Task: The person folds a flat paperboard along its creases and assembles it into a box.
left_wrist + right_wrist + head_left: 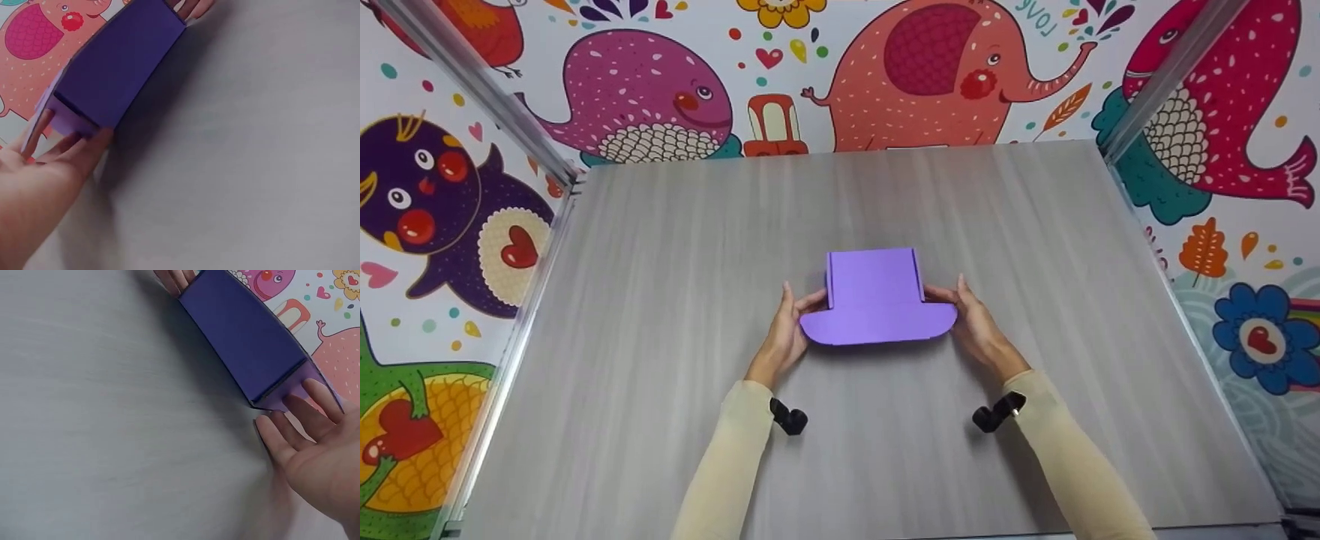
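Observation:
A purple cardboard box stands in the middle of the table, its top panel widening into a flap with rounded ends on the near side. My left hand is at its left side, fingers reaching in under the flap's end. From the other side my right hand touches the box with lightly bent, spread fingers. In the right wrist view the fingertips meet the short side wall. Both wrist views show the box's dark near face between the hands; neither hand wraps round it.
A grey wood-grain table lies under the box. Printed cartoon panels rise behind it and at both sides, with metal posts at the corners. A small black camera mount sits on each wrist.

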Tool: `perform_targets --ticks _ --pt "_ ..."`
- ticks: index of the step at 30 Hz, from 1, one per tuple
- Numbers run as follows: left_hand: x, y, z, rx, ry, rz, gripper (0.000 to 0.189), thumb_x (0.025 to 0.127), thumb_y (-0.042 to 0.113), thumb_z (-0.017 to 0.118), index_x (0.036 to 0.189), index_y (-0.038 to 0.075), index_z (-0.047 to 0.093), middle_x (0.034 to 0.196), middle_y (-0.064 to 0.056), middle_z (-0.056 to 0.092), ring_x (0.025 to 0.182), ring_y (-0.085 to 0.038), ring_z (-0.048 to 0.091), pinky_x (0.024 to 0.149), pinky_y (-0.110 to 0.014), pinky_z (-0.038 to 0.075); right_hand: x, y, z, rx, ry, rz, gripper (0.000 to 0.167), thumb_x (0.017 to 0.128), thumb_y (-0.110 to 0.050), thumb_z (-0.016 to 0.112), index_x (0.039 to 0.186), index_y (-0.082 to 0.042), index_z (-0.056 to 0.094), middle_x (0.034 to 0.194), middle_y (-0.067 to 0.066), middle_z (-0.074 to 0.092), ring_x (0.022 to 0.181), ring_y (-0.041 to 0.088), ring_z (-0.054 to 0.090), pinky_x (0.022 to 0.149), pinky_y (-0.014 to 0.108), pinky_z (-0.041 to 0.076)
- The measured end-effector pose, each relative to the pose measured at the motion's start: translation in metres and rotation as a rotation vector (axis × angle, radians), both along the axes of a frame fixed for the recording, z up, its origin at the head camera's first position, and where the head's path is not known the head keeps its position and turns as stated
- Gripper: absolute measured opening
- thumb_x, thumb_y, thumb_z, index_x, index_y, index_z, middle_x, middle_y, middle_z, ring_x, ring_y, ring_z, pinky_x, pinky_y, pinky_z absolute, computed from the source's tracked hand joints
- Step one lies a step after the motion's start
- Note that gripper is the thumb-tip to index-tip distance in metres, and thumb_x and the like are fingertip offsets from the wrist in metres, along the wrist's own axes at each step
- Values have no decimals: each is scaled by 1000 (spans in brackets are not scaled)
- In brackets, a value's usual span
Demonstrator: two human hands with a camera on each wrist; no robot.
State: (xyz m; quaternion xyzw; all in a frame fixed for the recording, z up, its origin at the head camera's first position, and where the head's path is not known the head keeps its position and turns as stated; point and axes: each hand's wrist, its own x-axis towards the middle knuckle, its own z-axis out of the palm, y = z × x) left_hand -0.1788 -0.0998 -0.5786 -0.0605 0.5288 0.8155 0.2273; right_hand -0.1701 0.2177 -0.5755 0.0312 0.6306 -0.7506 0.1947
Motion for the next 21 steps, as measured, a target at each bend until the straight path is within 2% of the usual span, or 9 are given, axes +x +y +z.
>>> perform_targets --ticks 3,6,8,11,14,16,18,21 --pt "2 0 3 -32 19 -4 86 104 55 -1 151 -6 35 160 -25 32 135 -26 45 100 -28 47 3 1 2 -46 -19 -21 87 104 -60 8 151 8 35 128 4 66 109 9 65 96 22 49" --pt "4 1 8 -83 43 -3 86 104 57 -2 151 -4 37 159 -23 36 134 -26 48 106 -34 43 6 1 4 -118 -21 -51 84 105 -57 9 150 11 32 119 -4 70 110 9 67 101 26 48" --pt "4 2 11 -119 63 -6 86 103 58 -2 152 -1 37 159 -20 37 139 -26 47 113 -41 39 8 0 6 -165 -18 -81 76 109 -48 13 150 12 31 117 -6 72 111 10 67 104 29 47" --pt "5 6 18 -124 75 17 84 104 59 1 151 1 39 158 -19 38 144 -32 42 120 -49 33 10 -1 12 -248 -19 -122 64 111 -36 14 150 13 29 117 -4 72 112 11 66 105 32 46" --pt "6 10 23 -51 86 71 77 107 53 7 150 -2 40 163 -19 30 152 -33 28 125 -49 24 12 -2 17 -332 -6 -160 63 111 -34 12 150 11 33 121 -2 70 116 11 64 106 29 45" --pt "6 11 26 11 121 97 70 109 44 10 149 -7 37 164 -20 25 154 -33 22 127 -47 19 13 -3 20 -389 19 -171 64 110 -34 10 145 7 43 124 -1 69 120 11 62 108 29 43" --pt "7 12 29 67 152 117 62 110 32 12 150 -10 33 165 -20 22 156 -32 18 128 -46 15 14 -3 22 -430 59 -175 60 111 -29 11 134 2 56 126 -1 68 123 11 61 110 28 42" --pt "7 14 32 107 204 118 55 106 17 13 150 -14 26 163 -24 24 155 -35 19 129 -45 13 15 -6 24 -443 106 -180 50 106 -9 19 118 -8 67 125 0 69 123 11 62 111 28 43"
